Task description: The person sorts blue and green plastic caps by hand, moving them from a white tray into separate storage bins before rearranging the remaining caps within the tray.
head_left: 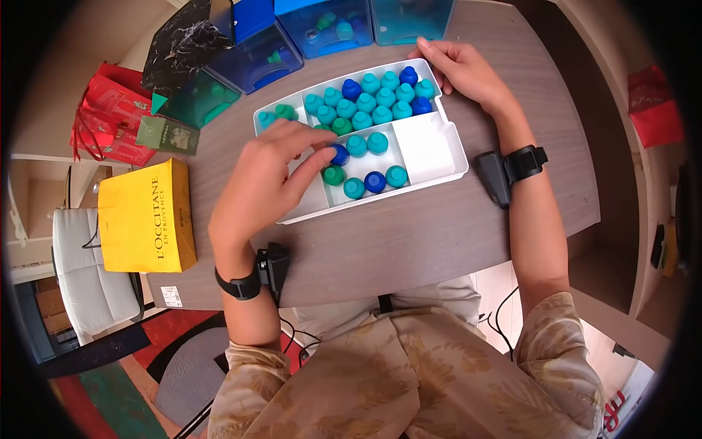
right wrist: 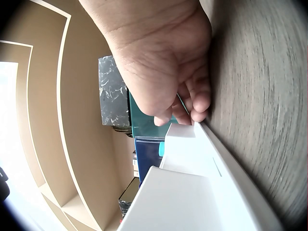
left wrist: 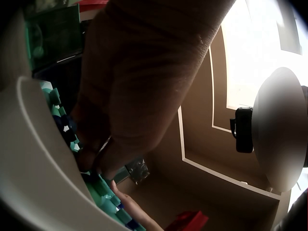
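Observation:
A white divided tray [head_left: 439, 150] lies on the table, holding small bottle-shaped pieces in teal, green and dark blue. My left hand [head_left: 267, 172] reaches over its near left part. Thumb and forefinger pinch a dark blue bottle-shaped piece [head_left: 339, 154] there, beside a green piece [head_left: 333, 175] and a teal piece [head_left: 356, 145]. The left wrist view is dark, and the hand hides most of the pieces. At the tray's far right corner, my right hand [head_left: 468, 73] grips the edge; its curled fingers [right wrist: 199, 101] meet the white wall in the right wrist view.
Blue and teal bins [head_left: 322, 29] stand behind the tray, with a green bin [head_left: 197, 99] farther left. A yellow bag [head_left: 146, 216], a small green box [head_left: 167, 135] and a red bag [head_left: 110, 110] are on the left. The wooden table [head_left: 387, 245] extends nearer my body.

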{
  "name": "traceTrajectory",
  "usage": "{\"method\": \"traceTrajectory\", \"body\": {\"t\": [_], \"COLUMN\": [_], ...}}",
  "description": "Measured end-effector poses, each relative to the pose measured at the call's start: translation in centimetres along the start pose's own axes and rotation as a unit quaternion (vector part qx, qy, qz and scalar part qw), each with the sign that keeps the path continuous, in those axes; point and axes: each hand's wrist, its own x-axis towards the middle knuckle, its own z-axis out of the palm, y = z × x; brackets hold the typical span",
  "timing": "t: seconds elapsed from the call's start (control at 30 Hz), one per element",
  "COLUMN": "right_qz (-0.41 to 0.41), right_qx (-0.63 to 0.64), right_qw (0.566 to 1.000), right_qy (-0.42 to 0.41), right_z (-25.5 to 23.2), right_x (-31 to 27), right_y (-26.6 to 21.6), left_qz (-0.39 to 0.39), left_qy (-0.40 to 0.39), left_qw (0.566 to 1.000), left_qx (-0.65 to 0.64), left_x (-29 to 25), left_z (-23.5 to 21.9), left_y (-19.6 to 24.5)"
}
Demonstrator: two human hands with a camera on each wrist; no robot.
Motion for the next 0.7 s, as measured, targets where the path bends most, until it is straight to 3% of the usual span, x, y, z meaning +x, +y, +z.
{"method": "traceTrajectory", "body": {"t": [0.17,0.27,0.57,0.7], "right_qz": [0.004,0.002,0.006,-0.004], "right_qx": [0.008,0.008,-0.002,-0.009], "right_qw": [1.000,1.000,1.000,1.000], "right_qy": [-0.001,0.000,-0.002,-0.001], "right_z": [0.0,0.0,-0.1,-0.1], "right_x": [-0.1,0.0,0.0,-0.2], "right_y": [-0.3,0.1,0.0,-0.3], "left_qz": [0.040,-0.031,-0.006,-0.030], "left_qy": [0.029,0.013,0.001,-0.010], "left_qw": [0.999,0.999,1.000,0.999], "left_qx": [0.009,0.000,-0.019,-0.019], "left_x": [0.2,0.0,0.1,0.0], "left_z": [0.1,-0.4,0.1,-0.1], "left_y": [-0.6,0.0,0.1,0.3]}}
